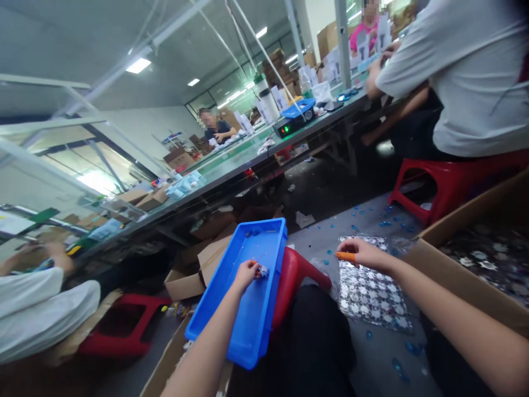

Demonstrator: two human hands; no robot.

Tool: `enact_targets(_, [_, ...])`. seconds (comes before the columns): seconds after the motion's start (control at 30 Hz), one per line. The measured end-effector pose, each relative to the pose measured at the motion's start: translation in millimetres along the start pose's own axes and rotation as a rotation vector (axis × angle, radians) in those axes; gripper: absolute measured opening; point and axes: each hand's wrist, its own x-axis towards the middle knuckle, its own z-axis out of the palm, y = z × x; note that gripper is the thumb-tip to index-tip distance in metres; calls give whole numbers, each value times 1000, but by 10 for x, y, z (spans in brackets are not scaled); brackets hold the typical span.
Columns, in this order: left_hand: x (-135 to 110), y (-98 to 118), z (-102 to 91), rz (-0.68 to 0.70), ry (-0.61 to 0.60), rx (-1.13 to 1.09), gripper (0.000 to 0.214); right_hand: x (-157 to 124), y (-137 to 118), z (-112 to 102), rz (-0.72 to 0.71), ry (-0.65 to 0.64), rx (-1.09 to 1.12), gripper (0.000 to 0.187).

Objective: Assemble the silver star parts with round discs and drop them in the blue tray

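Left hand [248, 275] closed in a pinch on a small blue-and-silver part [261, 271], too small to identify, held just above a blue plastic tray [252, 309]. A thin wire-like line runs from the fingers across the tray. Tray tilted, its lower end toward the person's dark trousers [309, 342], upper end beside a red plastic stool [295, 281].

Right hand [363, 255] clenched around a short orange piece [345, 256], which sticks out past the fingers toward the tray. Hand held above a silver star-patterned sheet [372, 281] lying on the floor [372, 220]. Small blue pieces [384, 223] scattered across the floor around it. Open cardboard box [467, 270] at right edge of frame, similar patterned material inside.

Upper right: co-worker in white shirt [467, 82], seated on a red stool [430, 187], hands at the desk [231, 165]. Long desk runs from left of frame toward the upper middle; black device with green light [289, 128] sits on it, blue tray on top. Another co-worker's white sleeve [37, 314] at lower left
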Motion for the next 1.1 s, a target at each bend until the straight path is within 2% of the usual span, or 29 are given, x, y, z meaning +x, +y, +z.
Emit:
enact_targets(0.17, [230,-92,-203,33,114,271,23,38,93,17,32,6,-38,47])
enact_targets(0.3, [536,4,-315,117,187,343,27,42,162,65,48,4,-72,46])
enact_targets(0.4, [875,133,-253,164,225,333,36,43,208,112,69,20,-96,47])
enact_targets(0.57, [1398,242,-50,122,250,300,49,40,217,137,31,23,-139,41])
enact_targets(0.73, [1609,202,-10,122,253,279,47,49,236,86,46,14,-162,41])
enact_targets(0.83, [1605,216,-71,171,250,257,42,45,237,70,49,12,-166,41])
enact_targets(0.93, [1457,325,-172,257,272,215,44,29,190,82,31,16,-159,40])
enact_targets(1.03, [1031,506,-321,413,278,147,50,0,100,126,9,8,-149,38])
enact_targets(1.1, [548,616,-443,537,265,102,53,-42,11,193,-6,10,-134,38])
